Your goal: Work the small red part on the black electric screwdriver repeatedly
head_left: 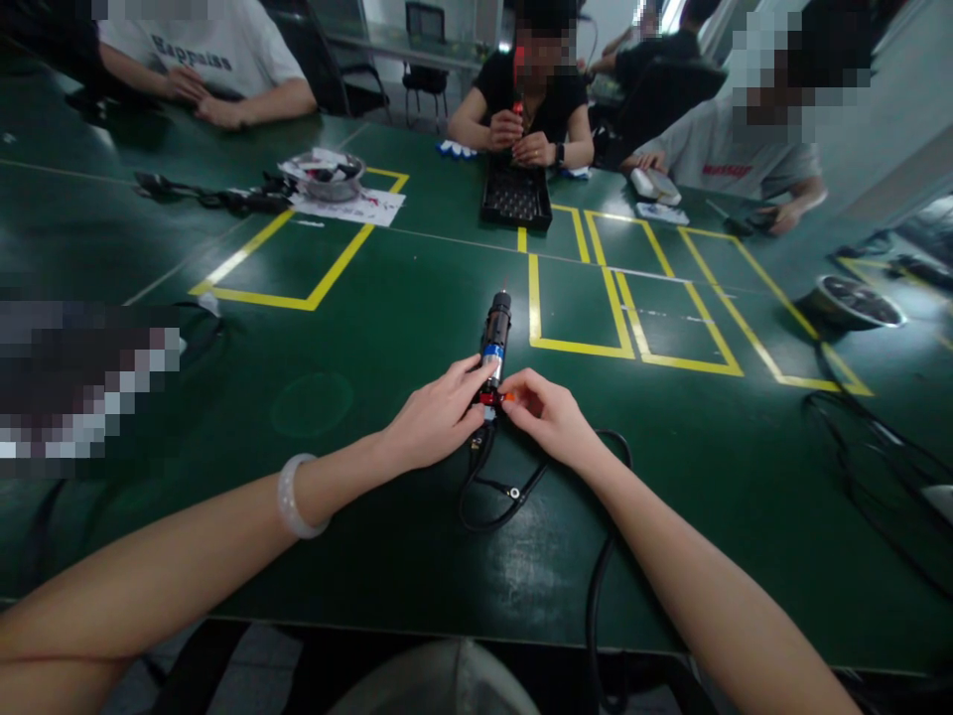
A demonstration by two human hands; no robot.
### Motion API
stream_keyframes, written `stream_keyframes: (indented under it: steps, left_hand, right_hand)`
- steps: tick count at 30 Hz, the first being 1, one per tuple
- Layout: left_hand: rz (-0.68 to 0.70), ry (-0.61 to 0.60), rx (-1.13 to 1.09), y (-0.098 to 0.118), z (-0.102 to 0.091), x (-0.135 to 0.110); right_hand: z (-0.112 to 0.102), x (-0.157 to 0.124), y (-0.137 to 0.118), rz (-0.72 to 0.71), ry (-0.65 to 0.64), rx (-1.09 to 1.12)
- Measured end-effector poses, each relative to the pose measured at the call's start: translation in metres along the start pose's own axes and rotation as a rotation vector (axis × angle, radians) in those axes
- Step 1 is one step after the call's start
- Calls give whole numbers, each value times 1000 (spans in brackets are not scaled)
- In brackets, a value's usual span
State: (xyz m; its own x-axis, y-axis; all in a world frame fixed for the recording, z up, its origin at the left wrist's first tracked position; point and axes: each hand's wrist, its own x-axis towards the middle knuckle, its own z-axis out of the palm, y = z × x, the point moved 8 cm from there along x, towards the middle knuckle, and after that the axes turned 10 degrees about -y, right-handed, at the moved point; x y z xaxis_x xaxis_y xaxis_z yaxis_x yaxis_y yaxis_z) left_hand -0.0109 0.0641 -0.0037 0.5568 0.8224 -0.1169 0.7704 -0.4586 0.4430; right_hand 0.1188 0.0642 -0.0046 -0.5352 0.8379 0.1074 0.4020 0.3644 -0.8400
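Reading what can be made out, dark letters on the white T-shirt (257, 74) of the co-worker at far left look like "Happiss", though blur leaves the spelling unsure; red letters on the pale T-shirt (719, 149) of the co-worker at right seem to say "wassup". Marks on the white sheet (383, 207) under the round bowl (332, 184) are too small to read, and no brand can be made out on the cylindrical tool (497, 323), only its blue band and silver section.

That tool lies on the green table (402, 576), its black end pointing away from the person and beyond both hands. The left hand (436, 417) holds it from the left, forefinger on the silver section and thumb near the red part (487, 399). Just beside, the right hand (547, 412) has a narrow pinch on a small orange piece (508, 397) at the tool's near end; a black cable (594, 596) loops below
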Motion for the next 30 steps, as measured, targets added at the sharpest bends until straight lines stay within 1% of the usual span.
stream_keyframes:
  steps: [4, 6, 8, 13, 20, 25, 30]
  left_hand:
    - [43, 10, -12, 0, 0, 0]
    - [44, 8, -17, -1, 0, 0]
    - [44, 3, -20, -1, 0, 0]
    - [43, -2, -19, -1, -1, 0]
    - [51, -4, -7, 0, -1, 0]
    - [52, -2, -19, -1, -1, 0]
    - [55, 8, -24, 0, -1, 1]
  right_hand:
    - [0, -1, 20, 72, -104, 349]
    - [-2, -1, 24, 93, -124, 447]
    - [-5, -1, 25, 110, -129, 493]
    - [-6, -2, 30, 168, -133, 532]
    - [5, -3, 37, 288, -140, 573]
    - [6, -3, 38, 323, -87, 563]
    - [7, -2, 38, 344, -81, 530]
